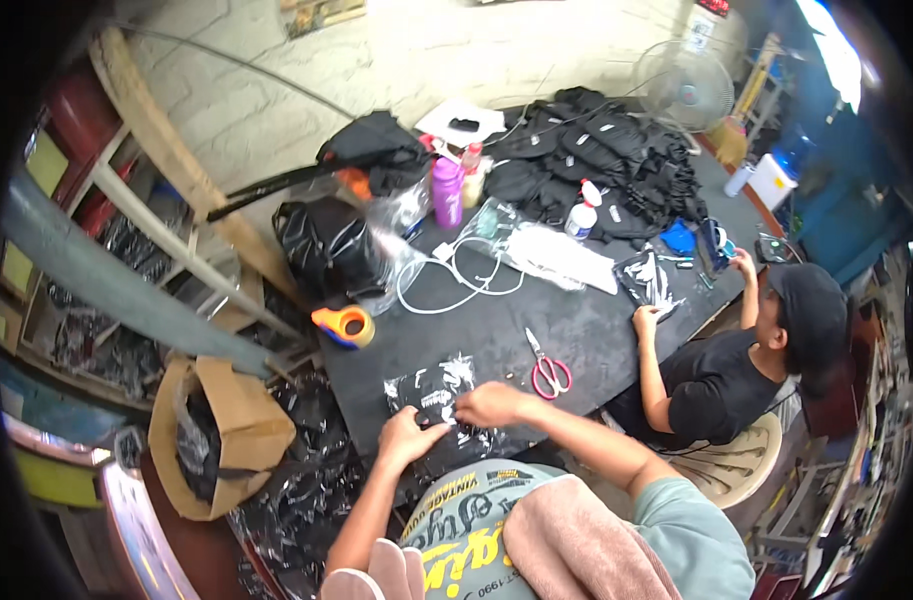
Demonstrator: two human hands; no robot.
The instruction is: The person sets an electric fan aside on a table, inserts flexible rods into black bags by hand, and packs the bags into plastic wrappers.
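Note:
A black folded item in a clear plastic bag [431, 385] lies at the near edge of the dark table, with pale print on its face. My left hand [406, 438] grips the bag's near left side, thumb stretched across it. At its right side, the curled fingers of my right hand [491, 405] pinch the plastic. Scissors with red handles [549, 375] rest to the right of my hands, their blades pointing away. Beyond the bag, to the left, stands a tape dispenser [344, 326] in orange and yellow.
A co-worker [716, 390] sits at the right, holding another bagged black item [648, 282]. Black caps or cloth goods [606, 150] are heaped at the back. Clear bags [556, 258], a white cable [446, 305], a purple bottle [446, 192] and a spray bottle [582, 215] occupy the middle. A cardboard box [241, 425] stands left.

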